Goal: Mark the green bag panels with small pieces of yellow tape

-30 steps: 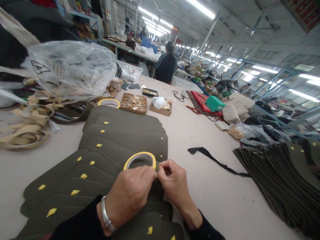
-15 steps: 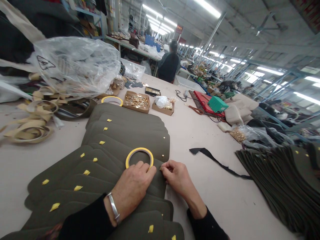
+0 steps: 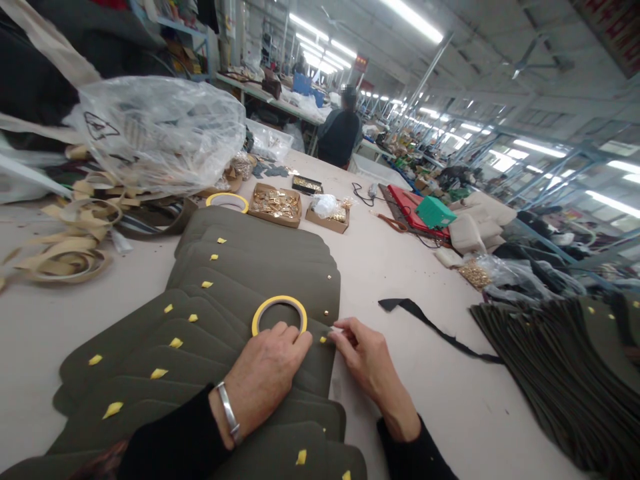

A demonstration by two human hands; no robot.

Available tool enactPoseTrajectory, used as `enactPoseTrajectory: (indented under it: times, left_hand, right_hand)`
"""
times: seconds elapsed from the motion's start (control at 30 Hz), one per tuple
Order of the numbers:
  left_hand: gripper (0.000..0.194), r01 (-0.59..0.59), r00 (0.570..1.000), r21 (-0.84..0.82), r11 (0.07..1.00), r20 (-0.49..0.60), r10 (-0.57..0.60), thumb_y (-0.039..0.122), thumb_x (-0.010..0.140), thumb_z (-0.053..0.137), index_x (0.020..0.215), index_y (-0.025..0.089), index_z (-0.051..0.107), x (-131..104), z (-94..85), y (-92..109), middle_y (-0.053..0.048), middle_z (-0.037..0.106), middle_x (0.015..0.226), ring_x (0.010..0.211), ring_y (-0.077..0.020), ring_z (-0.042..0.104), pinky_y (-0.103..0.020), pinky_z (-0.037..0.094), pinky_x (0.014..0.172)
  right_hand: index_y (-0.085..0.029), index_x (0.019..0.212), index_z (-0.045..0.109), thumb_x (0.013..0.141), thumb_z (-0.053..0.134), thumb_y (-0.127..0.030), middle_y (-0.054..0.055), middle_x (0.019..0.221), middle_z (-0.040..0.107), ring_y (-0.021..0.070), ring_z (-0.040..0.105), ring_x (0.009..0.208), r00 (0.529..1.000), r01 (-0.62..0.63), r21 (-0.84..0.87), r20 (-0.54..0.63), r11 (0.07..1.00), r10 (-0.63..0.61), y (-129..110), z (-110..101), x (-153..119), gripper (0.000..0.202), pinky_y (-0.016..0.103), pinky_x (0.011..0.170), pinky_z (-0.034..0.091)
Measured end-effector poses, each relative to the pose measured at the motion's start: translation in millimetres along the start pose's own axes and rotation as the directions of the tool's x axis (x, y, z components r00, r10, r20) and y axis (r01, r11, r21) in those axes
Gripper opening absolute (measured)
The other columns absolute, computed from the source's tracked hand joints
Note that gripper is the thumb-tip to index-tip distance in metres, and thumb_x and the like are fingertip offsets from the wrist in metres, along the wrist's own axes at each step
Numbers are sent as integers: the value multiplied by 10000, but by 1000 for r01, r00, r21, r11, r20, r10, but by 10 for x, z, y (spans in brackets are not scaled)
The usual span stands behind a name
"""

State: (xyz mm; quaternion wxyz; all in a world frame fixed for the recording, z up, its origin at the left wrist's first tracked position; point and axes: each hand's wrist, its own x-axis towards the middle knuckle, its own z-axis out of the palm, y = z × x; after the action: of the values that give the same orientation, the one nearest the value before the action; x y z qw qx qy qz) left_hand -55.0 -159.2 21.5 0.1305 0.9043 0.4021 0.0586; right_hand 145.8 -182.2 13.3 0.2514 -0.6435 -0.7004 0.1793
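My left hand (image 3: 270, 377) is closed on a roll of yellow tape (image 3: 279, 299), which stands out above the knuckles over the olive fabric pieces (image 3: 270, 257). Just right of it, my right hand (image 3: 365, 353) has thumb and forefinger apart at the edge of a piece, with nothing visible between them. Close to its fingertips a small yellow tape bit (image 3: 323, 340) sticks to the fabric. More yellow bits (image 3: 159, 373) dot the overlapping pieces to the left. A small gold stud (image 3: 326, 313) shows on the piece above.
Small boxes of gold metal parts (image 3: 275, 205) stand behind the fabric, beside another tape roll (image 3: 227, 202). A black strip (image 3: 435, 327) lies at right, near a stack of olive pieces (image 3: 545, 360). A clear plastic bag (image 3: 165, 130) bulges at left. A person (image 3: 341, 133) sits farther back.
My right thumb and forefinger have parted and drawn slightly right, off the yellow tape bit, which now shows on the fabric. My left hand stays on the tape roll.
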Motion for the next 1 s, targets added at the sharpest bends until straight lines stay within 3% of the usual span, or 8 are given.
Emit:
enactPoseTrajectory:
  times: [0.13,0.23,0.5,0.6,0.73,0.8,0.87,1.0]
  left_hand:
    - [248,-4,1000,1,1000,-5,4,18,853,394,914,186,567,-2,-7,-2,-51,617,899,834,-207,547,-340,505,744]
    - [236,-10,1000,17,1000,-21,11,17,843,416,900,190,567,3,-6,-11,-48,616,893,823,-208,547,-331,505,723]
    - [206,-93,959,-45,995,-272,78,100,908,432,998,210,582,11,-139,-182,-27,637,887,814,-183,595,-317,519,747]
    - [220,-150,910,-111,983,-405,93,158,946,409,1072,216,579,-5,-205,-249,-26,664,934,843,-152,626,-267,524,767]
    - [338,-227,891,-183,956,-435,129,214,970,403,1303,242,458,-14,-210,-271,-16,690,1039,914,-121,657,-223,523,833]
    - [412,-244,887,-180,953,-438,145,228,975,401,1384,232,363,-7,-173,-257,-28,683,1127,985,-121,656,-222,514,882]
    - [415,-243,882,-161,957,-447,148,245,979,394,1388,206,341,0,-125,-236,-46,669,1184,1024,-127,654,-220,515,887]
    - [392,-239,887,-130,962,-433,161,271,983,389,1360,172,340,-1,-46,-203,-67,659,1209,1035,-134,657,-217,521,875]
  right_hand:
    - [-190,890,647,909,511,-174,46,844,655,160,613,774,965,254,-34,80,967,-251,21,-11,-50,138,259,729,473]
    - [-174,891,656,909,487,-156,63,822,638,180,604,759,948,301,-175,159,937,-275,-7,65,-38,170,278,721,478]
    - [-175,785,675,865,535,-167,55,800,690,176,639,756,986,-69,-238,133,969,103,-212,125,98,161,260,709,442]
    - [-182,737,683,836,556,-170,20,737,697,150,624,695,970,-88,-116,214,989,111,-228,28,88,161,235,643,412]
    - [-180,679,684,799,560,-151,-31,578,629,103,537,528,878,-90,122,479,988,21,-210,-64,13,175,200,491,345]
    - [-177,694,685,815,554,-168,-26,597,631,105,538,541,920,-82,219,392,972,-10,-221,-63,-13,178,199,505,371]
    - [-174,767,688,841,546,-190,0,689,663,119,573,609,991,-27,295,134,955,-13,-250,-43,-19,161,213,574,430]
    - [-178,971,663,854,544,-165,46,853,686,141,616,727,974,201,329,-166,923,-153,-301,-10,-10,168,245,680,497]
